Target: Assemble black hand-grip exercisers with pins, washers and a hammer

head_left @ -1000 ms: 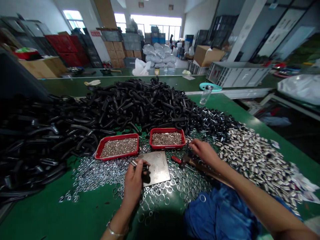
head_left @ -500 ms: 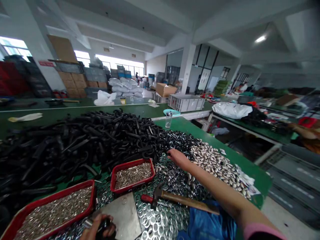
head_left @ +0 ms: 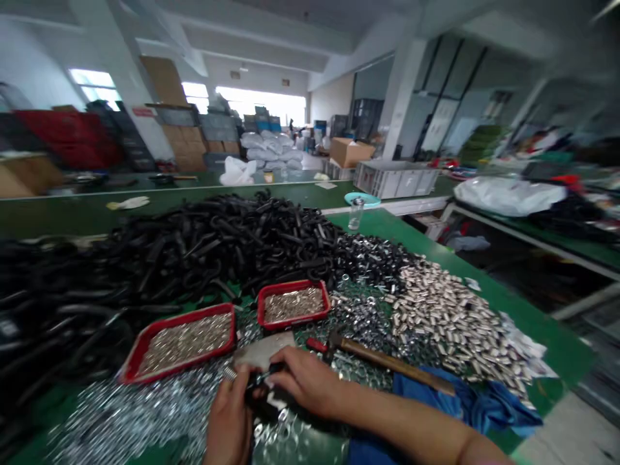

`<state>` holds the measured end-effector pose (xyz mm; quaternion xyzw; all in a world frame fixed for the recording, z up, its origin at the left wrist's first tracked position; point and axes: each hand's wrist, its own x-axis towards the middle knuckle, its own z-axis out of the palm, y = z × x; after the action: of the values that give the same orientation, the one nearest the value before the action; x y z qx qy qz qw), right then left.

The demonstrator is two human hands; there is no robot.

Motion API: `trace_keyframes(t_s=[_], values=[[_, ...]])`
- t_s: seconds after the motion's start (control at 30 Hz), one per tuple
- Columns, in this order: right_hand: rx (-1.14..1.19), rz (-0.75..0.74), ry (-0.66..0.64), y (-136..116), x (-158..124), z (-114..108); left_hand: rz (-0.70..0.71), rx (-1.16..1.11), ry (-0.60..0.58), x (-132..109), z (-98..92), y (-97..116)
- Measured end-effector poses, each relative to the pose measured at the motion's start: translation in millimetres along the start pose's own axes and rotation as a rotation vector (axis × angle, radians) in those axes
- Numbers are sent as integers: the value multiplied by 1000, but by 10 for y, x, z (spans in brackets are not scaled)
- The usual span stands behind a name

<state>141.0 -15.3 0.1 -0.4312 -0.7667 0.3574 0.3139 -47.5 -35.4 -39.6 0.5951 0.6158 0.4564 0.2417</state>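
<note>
note right hand (head_left: 310, 381) back from loose metal parts (head_left: 363, 313) beside smaller red tray (head_left: 293, 303), now meeting left hand (head_left: 227, 413) at near side of metal plate (head_left: 261, 351). find black part (head_left: 256, 392) between both hands; cannot tell whether touching plate. read as likely shift from reaching out to two-handed handling. record left grip as closed around black part, with ridged metal piece (head_left: 230, 372) poking out by thumb; record right fingertips as closed in on same part. cannot tell whether also pinching a separate small piece, given blur and covering fingers. cannot make out full shape of black part, nor near portion of plate behind hands. see left wrist cut off at bottom edge. see hammer (head_left: 393, 363) lying beyond right forearm, out of either grip.
</note>
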Motion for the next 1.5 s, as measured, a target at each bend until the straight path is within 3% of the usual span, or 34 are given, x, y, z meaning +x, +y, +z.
trace_keyframes(t_s=[0.13, 0.23, 0.3, 0.43, 0.5, 0.57, 0.7, 0.87, 0.93, 1.03, 1.1, 1.13, 1.23, 1.27, 1.33, 1.43, 1.47, 1.5], values=[[39, -21, -40, 35, -71, -39, -254, -263, -121, -13, 0, 303], [123, -40, 15, 99, -53, 16, -311, -416, -167, 30, 14, 388], [314, 76, -6, 91, -45, 90, -286, -390, -144, 24, 4, 415], [929, 423, -133, 21, -27, 231, -133, -206, -97, 5, -8, 386], [1074, 538, -204, 2, -12, 243, -37, -66, -117, 16, -1, 325], [1017, 561, -294, -1, -1, 214, 17, 40, -148, 33, 2, 262], [717, 400, -338, 32, -5, 154, 4, 13, -168, 59, -29, 217], [841, 557, -687, 107, -7, 166, 48, -77, -248, 69, -92, 239], [659, 488, -625, 110, 2, 150, 20, -82, -233, 75, -103, 223], [248, 259, -278, 84, -4, 137, -26, -86, -197, 75, -112, 205], [218, 212, -219, 74, -33, 163, -16, -78, -210, 62, -127, 219], [313, 240, -300, 77, -51, 183, -2, -78, -230, 52, -139, 232], [694, 406, -720, 107, -84, 228, 43, -68, -312, 18, -177, 258], [732, 447, -788, 115, -81, 226, 48, -60, -333, 10, -186, 255], [580, 432, -695, 114, -57, 203, 31, -45, -327, -1, -190, 236], [166, 241, -296, 79, -37, 180, -28, -55, -219, -13, -178, 213], [126, 202, -251, 67, -47, 189, -31, -66, -187, -19, -176, 217], [163, 200, -289, 57, -64, 206, -16, -77, -176, -25, -178, 224]])
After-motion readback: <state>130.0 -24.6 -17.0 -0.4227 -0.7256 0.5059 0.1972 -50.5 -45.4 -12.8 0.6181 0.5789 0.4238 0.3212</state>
